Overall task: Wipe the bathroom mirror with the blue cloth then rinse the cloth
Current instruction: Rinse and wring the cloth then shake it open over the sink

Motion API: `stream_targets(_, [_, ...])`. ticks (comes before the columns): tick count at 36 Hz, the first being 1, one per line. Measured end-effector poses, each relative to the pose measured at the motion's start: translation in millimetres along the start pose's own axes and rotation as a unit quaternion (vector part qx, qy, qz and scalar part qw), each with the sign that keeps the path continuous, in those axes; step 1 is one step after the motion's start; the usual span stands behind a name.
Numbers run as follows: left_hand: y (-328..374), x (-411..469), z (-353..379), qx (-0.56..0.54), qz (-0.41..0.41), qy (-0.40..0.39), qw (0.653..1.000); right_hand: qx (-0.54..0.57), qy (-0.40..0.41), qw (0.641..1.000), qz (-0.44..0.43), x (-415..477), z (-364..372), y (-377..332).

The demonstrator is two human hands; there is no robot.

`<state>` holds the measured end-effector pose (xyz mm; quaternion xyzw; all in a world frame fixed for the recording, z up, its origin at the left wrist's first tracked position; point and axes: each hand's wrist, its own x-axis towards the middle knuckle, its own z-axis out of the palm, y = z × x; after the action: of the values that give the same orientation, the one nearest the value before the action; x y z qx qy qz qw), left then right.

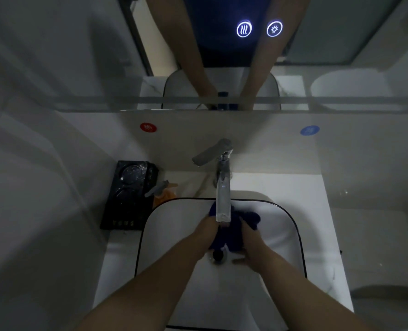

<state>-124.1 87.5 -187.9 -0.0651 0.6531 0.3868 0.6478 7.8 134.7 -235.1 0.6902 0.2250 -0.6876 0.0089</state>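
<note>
The dark blue cloth [231, 231] is bunched up inside the white sink basin [281, 235], right under the chrome tap spout [222, 204]. My left hand [206, 232] grips the cloth from the left and my right hand [252, 237] grips it from the right, pressing it between them. Part of the cloth sticks out behind my right hand. The drain plug [218, 255] shows just below the cloth. The mirror [79, 44] fills the upper part of the view and reflects my arms. Whether water runs from the tap I cannot tell.
A black tray [126, 197] with round recesses stands left of the basin, with an orange pump bottle [164, 193] beside it. Red [148, 127] and blue [309, 130] round stickers sit on the wall above the tap lever [210, 152]. Two lit touch icons [259, 28] glow in the mirror.
</note>
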Motion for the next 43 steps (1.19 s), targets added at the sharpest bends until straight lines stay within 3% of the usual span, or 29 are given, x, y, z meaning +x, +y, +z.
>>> stream_targets(3, [-3.8,8.8,-8.1,-0.035,0.005,0.013,0.999,-0.004,-0.016,0.998,-0.067,-5.4,22.1,-7.9])
stream_targets(6, [-10.6,14.6,-25.5,-0.054,-0.019,0.020,0.998,-0.088,-0.009,0.987,-0.137,-18.5,40.6,-16.1])
stream_targets(8, [-13.7,10.6,-33.8,-0.067,-0.058,0.034,0.996,-0.151,-0.014,0.977,-0.152,-22.4,49.2,-15.3])
stream_targets(11, [-18.7,11.2,-46.7,-0.048,-0.043,0.028,0.998,-0.139,-0.041,0.983,-0.115,-27.8,57.0,-13.8])
stream_targets(15, [-24.1,16.4,-49.3,0.182,0.035,0.087,0.979,0.038,-0.016,0.997,-0.062,-12.2,50.4,-13.5])
stream_targets(18, [-23.2,7.2,-22.8,0.285,0.109,0.018,0.952,0.092,0.019,0.995,-0.011,66.1,35.4,5.9])
stream_targets(21, [-31.6,24.1,-16.3,0.329,0.140,-0.014,0.934,0.083,-0.024,0.995,0.041,9.8,35.2,-11.1])
stream_targets(24, [-28.8,25.3,-22.3,0.379,0.139,0.049,0.914,0.044,-0.039,0.998,0.018,-27.9,34.1,-28.4])
stream_targets(27, [-31.0,11.8,-36.3,0.485,0.125,0.138,0.855,-0.073,-0.008,0.994,-0.076,-14.2,36.8,-32.0])
stream_targets(29, [-39.2,16.2,-55.9,0.478,0.096,0.181,0.854,-0.086,0.000,0.989,-0.125,-21.7,42.0,-28.3])
stream_targets(31, [-51.9,32.6,-76.8,0.498,0.101,0.162,0.846,-0.069,-0.006,0.984,-0.161,-37.3,45.5,-23.8])
stream_targets(35, [-50.7,25.6,-80.2,0.541,0.160,0.139,0.814,0.031,-0.038,0.990,-0.132,-54.3,40.9,-22.7])
stream_targets(37, [-47.5,15.1,-72.1,0.526,0.239,0.136,0.805,-0.022,-0.006,0.989,-0.147,-49.5,30.8,-25.3])
stream_targets(40, [-51.3,10.3,-68.4,0.530,0.349,0.129,0.762,-0.264,0.060,0.947,-0.173,-41.7,8.2,-25.4])
stream_targets(41, [-50.5,6.8,-67.0,0.527,0.361,0.121,0.760,-0.320,0.070,0.926,-0.187,-38.6,3.7,-24.2])
stream_targets(43, [-37.7,-10.0,-60.4,0.508,0.319,0.116,0.792,-0.419,0.073,0.884,-0.195,-36.6,0.8,-21.3])
